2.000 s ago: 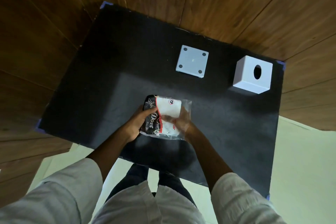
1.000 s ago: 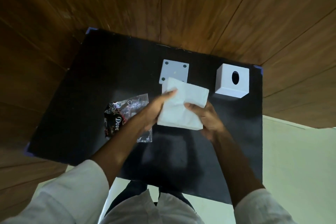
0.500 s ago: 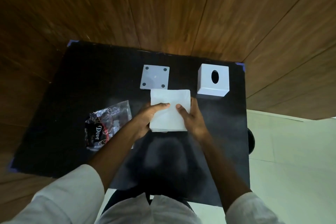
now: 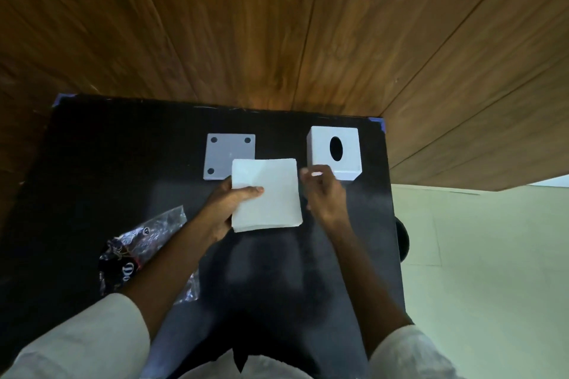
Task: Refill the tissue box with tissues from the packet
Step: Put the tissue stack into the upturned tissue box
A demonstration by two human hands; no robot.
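Tissues (image 4: 267, 194): white square stack, out of the packet, held above the mat (image 4: 101, 181) near its middle. Judged light, soft, loosely layered; sheets likely to fan or slide if pinched at one corner. Best taken across two opposite edges, thumb on top, fingers beneath.

Left hand (image 4: 222, 204): grasps the stack's left edge, thumb over the top sheet.

Right hand (image 4: 321, 191): free of the stack, fingers loosely curled just beside its right edge, holding nothing visible, near the box.

Box (image 4: 335, 152): white cube, oval slot up, at the mat's far right corner, just beyond the right hand. Judged rigid, light.

Base plate (image 4: 226, 151): grey square with dark corner dots, flat on the mat, its near corner hidden behind the stack.

Packet (image 4: 138, 251): crumpled clear and black film, near left, partly under the left forearm.

Room: open mat to the near side and far left; the right edge lies close beside the box.
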